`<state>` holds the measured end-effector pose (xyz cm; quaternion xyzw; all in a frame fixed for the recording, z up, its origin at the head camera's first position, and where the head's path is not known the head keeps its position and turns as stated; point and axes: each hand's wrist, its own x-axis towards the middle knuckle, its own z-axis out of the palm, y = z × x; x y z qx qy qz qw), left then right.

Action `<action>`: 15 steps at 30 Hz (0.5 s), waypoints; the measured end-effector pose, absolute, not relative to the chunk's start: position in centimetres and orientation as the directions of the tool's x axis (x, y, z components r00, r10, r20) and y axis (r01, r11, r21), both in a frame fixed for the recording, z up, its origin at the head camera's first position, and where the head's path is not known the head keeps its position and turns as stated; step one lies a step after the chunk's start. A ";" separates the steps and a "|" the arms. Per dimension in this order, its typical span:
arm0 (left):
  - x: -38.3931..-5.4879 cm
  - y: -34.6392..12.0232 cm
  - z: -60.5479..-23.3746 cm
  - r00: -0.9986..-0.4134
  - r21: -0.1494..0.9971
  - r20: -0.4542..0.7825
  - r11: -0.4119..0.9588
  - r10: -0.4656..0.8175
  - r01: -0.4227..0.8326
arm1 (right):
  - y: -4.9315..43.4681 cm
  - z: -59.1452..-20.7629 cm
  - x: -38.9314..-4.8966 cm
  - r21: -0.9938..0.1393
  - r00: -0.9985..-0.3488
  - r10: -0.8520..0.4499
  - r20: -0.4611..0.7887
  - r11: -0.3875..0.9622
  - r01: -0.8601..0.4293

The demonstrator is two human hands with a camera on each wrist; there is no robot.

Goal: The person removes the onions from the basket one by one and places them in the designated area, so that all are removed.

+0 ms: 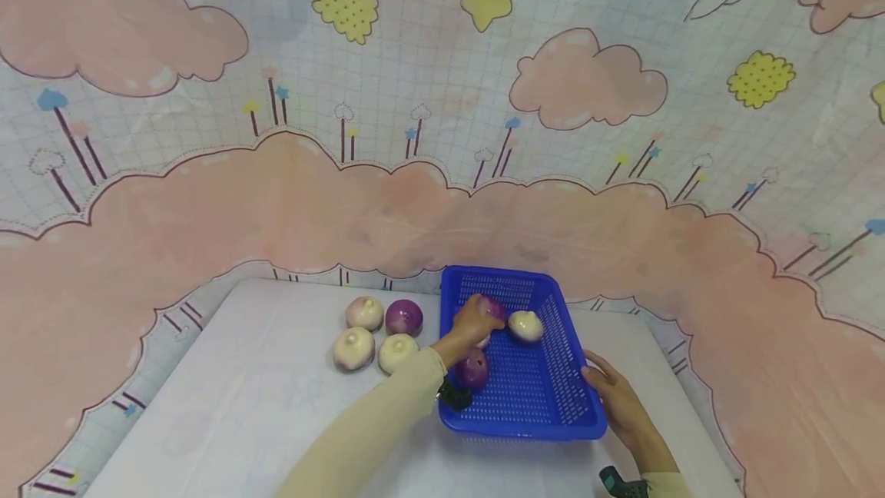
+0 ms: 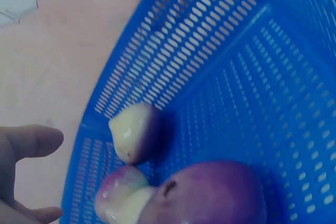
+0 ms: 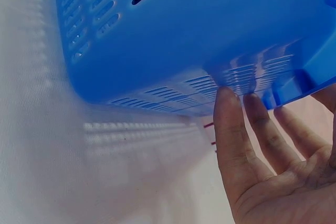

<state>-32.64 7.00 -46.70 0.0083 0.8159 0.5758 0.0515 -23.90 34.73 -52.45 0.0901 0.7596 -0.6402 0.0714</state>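
Observation:
A blue plastic basket [image 1: 525,430] with slotted walls stands on the table. Over its left half hangs my left hand [image 1: 472,327], thumb and finger spread apart beside the far rim in the left wrist view. Close under this hand lies a purple onion [image 1: 493,309]. Another purple onion [image 2: 215,195] with a dark mark lies nearer the wrist, and a white onion [image 1: 525,325] is farther right. A fourth, pale one [image 1: 482,342] is partly hidden. My right hand [image 3: 283,177] holds the basket's right side, thumb at the rim, fingertips against the outer wall.
Left of the basket, several onions sit close together on the white table [image 1: 228,390]: a purple onion [image 1: 404,317] and pale ones, among them a pale onion [image 1: 354,349]. A patterned cloth [image 1: 387,214] hangs behind the table.

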 end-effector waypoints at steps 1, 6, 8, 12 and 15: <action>-32.8 6.9 -46.9 -0.993 0.946 -0.086 0.319 0.076 -0.058 | 34.8 -52.5 -23.9 -0.960 -0.975 0.044 -0.219 0.166 0.224; -33.3 6.8 -47.8 -0.985 0.956 -0.158 0.262 0.074 -0.133 | 34.9 -52.4 -23.8 -0.962 -0.977 0.028 -0.213 0.170 0.215; -33.4 6.9 -47.9 -0.982 0.946 -0.176 0.286 0.063 -0.151 | 34.8 -52.4 -23.8 -0.961 -0.976 0.028 -0.217 0.168 0.219; -33.5 7.2 -48.0 -0.980 0.912 -0.197 0.372 0.036 -0.170 | 34.8 -52.5 -23.7 -0.960 -0.975 0.037 -0.220 0.170 0.223; -33.5 7.4 -48.1 -0.982 0.886 -0.188 0.437 0.034 -0.155 | 34.7 -52.6 -23.8 -0.958 -0.973 0.045 -0.225 0.171 0.230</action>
